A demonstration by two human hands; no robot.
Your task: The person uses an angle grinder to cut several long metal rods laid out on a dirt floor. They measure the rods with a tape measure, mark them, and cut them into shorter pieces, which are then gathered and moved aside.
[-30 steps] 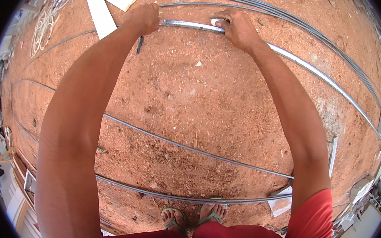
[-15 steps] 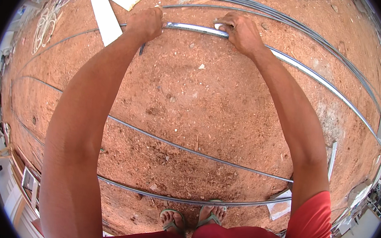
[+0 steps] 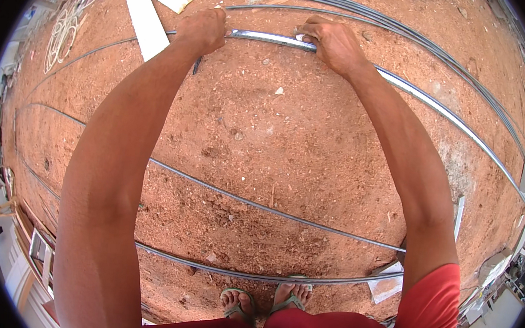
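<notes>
Both arms reach out to a long shiny grey metal tube [image 3: 451,112], which runs from my left hand to the far right. My left hand [image 3: 204,31] is closed round its left part. A thin dark piece [image 3: 197,66] shows just under that hand; its kind is not clear. My right hand [image 3: 336,45] is closed at the tube, fingers bent over it, with a small white piece [image 3: 301,37] pinched against the metal. Whether the white piece is cloth or paper I cannot make out. Between the hands a short stretch of tube is bare.
Several thin grey rods [image 3: 372,20] lie together beyond the tube. One rod [image 3: 283,212] crosses the reddish dirt ground [image 3: 246,138]; another pair [image 3: 217,270] lies just before my sandalled feet [image 3: 292,294]. White boards [image 3: 143,16] and a coiled pale cord [image 3: 61,37] are at the far left.
</notes>
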